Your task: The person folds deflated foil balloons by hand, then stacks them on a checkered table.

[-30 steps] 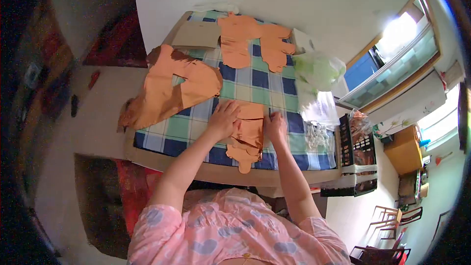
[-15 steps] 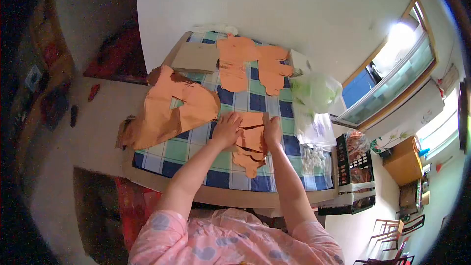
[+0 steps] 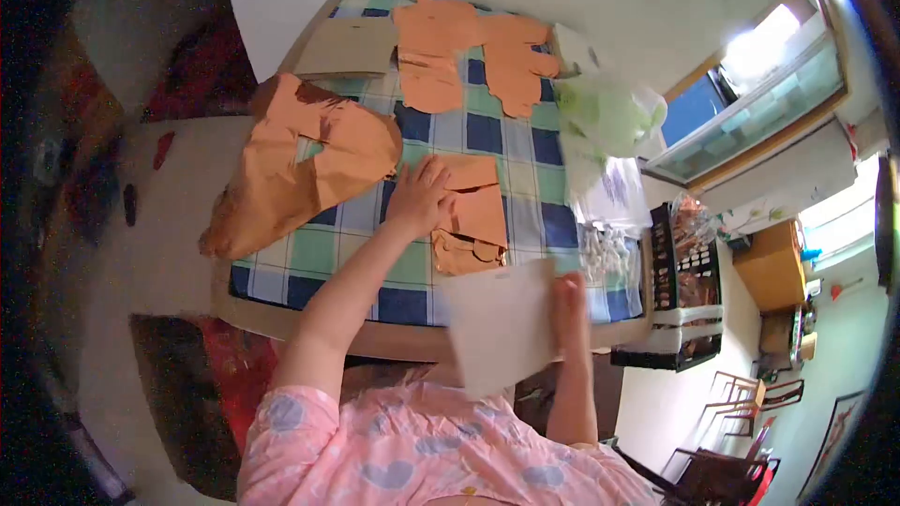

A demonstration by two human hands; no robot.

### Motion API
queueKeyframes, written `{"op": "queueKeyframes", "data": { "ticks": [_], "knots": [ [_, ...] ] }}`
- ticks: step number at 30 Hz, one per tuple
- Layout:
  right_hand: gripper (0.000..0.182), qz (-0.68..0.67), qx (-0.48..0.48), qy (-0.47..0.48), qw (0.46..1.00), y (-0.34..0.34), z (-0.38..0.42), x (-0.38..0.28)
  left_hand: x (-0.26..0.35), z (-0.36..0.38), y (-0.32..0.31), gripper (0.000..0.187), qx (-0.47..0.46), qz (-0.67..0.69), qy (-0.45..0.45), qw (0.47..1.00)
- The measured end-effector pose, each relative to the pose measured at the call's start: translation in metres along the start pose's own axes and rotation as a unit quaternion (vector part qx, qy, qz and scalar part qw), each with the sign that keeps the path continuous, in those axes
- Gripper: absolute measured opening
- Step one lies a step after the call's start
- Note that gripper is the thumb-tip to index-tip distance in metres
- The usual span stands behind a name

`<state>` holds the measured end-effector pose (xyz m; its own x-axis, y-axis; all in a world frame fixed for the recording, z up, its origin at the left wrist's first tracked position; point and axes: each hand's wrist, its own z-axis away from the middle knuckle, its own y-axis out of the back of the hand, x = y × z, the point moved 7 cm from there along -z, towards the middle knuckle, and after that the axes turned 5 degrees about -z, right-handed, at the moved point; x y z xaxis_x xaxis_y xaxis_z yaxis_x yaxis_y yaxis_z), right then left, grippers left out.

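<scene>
A folded orange sheet (image 3: 478, 211), paper-like or thin fabric, lies on a checked cloth, its front edge ragged. My left hand (image 3: 422, 195) rests on the sheet's left side with its fingers laid out. In my right hand (image 3: 569, 307) is a pale rectangular card (image 3: 504, 323), gripped by its right edge. The card is tilted and slightly blurred, in front of the sheet and over the table's front edge. Left of my left hand spreads a larger crumpled orange sheet (image 3: 356, 155).
Two flat orange shapes (image 3: 431, 47) (image 3: 514, 61) and a tan cardboard piece (image 3: 347, 45) lie at the back of the checked cloth (image 3: 483, 131). Along the right are plastic bags (image 3: 609, 122), with a black crate (image 3: 689, 262) beyond. Chairs (image 3: 741, 394) stand farther right.
My right hand has moved from the folded sheet's right edge toward my body, now with the pale card in it. My left hand stays on the sheet. The view has shifted.
</scene>
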<state>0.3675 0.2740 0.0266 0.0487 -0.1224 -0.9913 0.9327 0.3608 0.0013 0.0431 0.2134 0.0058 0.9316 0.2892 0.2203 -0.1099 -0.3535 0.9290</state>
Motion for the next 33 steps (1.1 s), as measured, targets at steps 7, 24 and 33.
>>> {"op": "queueKeyframes", "data": {
  "ticks": [7, 24, 33],
  "knots": [
    [0.019, 0.366, -0.042, 0.232, 0.900, -0.093, 0.009, -0.032, -0.003, -0.001, -0.005, 0.052, -0.008, 0.000, -0.002, 1.000],
    [0.052, 0.492, -0.210, 0.368, 0.761, -0.183, -0.082, 0.001, -0.017, -0.011, 0.026, 0.032, -0.041, 0.250, 0.022, 0.967],
    [0.052, 0.515, -0.215, 0.348, 0.753, -0.183, -0.077, -0.003, 0.018, 0.023, 0.062, 0.022, 0.035, 0.087, -0.269, 0.959]
  ]
}}
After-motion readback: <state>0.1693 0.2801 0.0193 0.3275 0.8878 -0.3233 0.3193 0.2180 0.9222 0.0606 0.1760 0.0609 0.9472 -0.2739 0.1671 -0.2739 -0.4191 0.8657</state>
